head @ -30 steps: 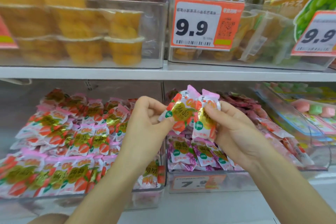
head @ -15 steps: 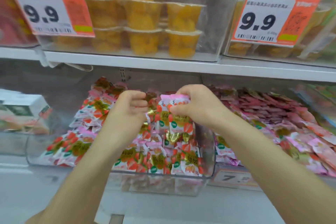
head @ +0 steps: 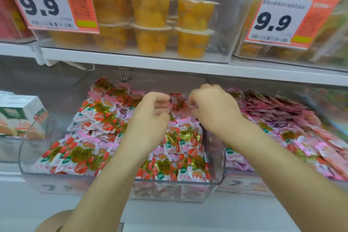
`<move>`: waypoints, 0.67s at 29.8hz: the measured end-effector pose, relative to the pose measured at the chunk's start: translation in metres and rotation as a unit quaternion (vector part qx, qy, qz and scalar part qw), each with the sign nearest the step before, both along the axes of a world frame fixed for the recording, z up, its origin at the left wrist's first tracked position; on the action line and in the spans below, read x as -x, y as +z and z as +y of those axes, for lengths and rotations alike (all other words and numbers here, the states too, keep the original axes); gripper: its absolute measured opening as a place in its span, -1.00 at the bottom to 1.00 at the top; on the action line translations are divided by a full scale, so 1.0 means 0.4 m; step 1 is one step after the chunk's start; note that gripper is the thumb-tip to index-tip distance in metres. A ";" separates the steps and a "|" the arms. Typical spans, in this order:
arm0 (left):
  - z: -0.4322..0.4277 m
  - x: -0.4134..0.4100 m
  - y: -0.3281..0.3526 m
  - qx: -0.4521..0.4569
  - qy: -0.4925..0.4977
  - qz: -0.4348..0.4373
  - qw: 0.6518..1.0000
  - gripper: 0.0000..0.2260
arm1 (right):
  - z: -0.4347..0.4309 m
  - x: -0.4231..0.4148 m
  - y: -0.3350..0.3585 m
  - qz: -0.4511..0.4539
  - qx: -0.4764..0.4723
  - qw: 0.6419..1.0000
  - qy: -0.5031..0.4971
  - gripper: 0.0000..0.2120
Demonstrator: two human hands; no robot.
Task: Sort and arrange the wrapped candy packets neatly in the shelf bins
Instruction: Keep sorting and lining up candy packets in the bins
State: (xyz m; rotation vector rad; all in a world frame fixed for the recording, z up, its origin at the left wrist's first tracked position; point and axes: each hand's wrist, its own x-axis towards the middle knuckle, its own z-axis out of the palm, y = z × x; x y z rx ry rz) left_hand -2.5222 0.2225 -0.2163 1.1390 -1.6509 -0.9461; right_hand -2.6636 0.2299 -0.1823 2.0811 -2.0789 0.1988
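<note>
A clear shelf bin [head: 216,180] holds several strawberry candy packets [head: 81,156], white and pink with red berries and gold print. My left hand [head: 152,117] hovers over the middle of this bin with its fingers curled, and nothing shows in it. At the bin's back right, my right hand [head: 214,109] reaches in with its fingers curled down. Its blurred fingertips pinch the pink top edges of a few upright packets [head: 182,133]. To the right, a second bin [head: 244,184] is filled with darker pink candy packets [head: 278,113].
The white shelf board [head: 169,64] hangs low over both bins. Above it stand clear bins of yellow fruit cups [head: 194,41] with 9.9 price tags [head: 47,5]. White cartons [head: 20,115] sit in the bin at far left.
The view has moved closer. My right hand has carried the packets down and back into the strawberry bin, where they stand upright. My left hand stays curled beside it.
</note>
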 end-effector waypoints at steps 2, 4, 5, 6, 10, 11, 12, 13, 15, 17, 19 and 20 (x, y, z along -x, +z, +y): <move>0.011 0.042 -0.002 0.025 -0.018 0.015 0.999 -0.66 | 0.068 0.056 0.016 -0.073 0.043 0.996 0.018 -0.80; 0.030 0.097 -0.004 0.061 -0.046 0.022 0.997 -0.62 | 0.141 0.119 0.014 -0.145 0.081 0.986 0.013 -0.83; 0.043 0.129 -0.005 0.084 -0.064 0.017 0.994 -0.60 | 0.173 0.156 0.003 -0.165 0.087 0.982 -0.004 -0.83; 0.057 0.161 -0.008 0.110 -0.083 0.005 0.990 -0.57 | 0.199 0.195 -0.016 -0.173 0.084 0.981 -0.025 -0.83; 0.096 0.279 -0.019 0.201 -0.157 -0.088 0.963 -0.61 | 0.267 0.352 -0.095 -0.177 0.054 0.975 -0.123 -0.82; 0.097 0.303 -0.020 0.227 -0.167 -0.121 0.952 -0.64 | 0.279 0.388 -0.100 -0.169 0.062 0.973 -0.147 -0.82; 0.094 0.326 -0.021 0.249 -0.174 -0.150 0.941 -0.66 | 0.287 0.424 -0.101 -0.152 0.073 0.970 -0.173 -0.81; 0.091 0.346 -0.021 0.262 -0.182 -0.172 0.932 -0.68 | 0.292 0.458 -0.100 -0.127 0.081 0.968 -0.200 -0.79; 0.085 0.383 -0.019 0.269 -0.198 -0.194 0.923 -0.72 | 0.291 0.519 -0.098 -0.067 0.066 0.964 -0.250 -0.73; 0.079 0.413 -0.021 0.274 -0.203 -0.204 0.918 -0.73 | 0.283 0.558 -0.106 -0.044 0.007 0.958 -0.282 -0.56; 0.076 0.431 -0.031 0.273 -0.202 -0.207 0.917 -0.71 | 0.279 0.575 -0.125 -0.076 -0.054 0.951 -0.295 -0.38; 0.074 0.434 -0.038 0.272 -0.201 -0.207 0.918 -0.71 | 0.280 0.579 -0.133 -0.092 -0.072 0.949 -0.293 -0.33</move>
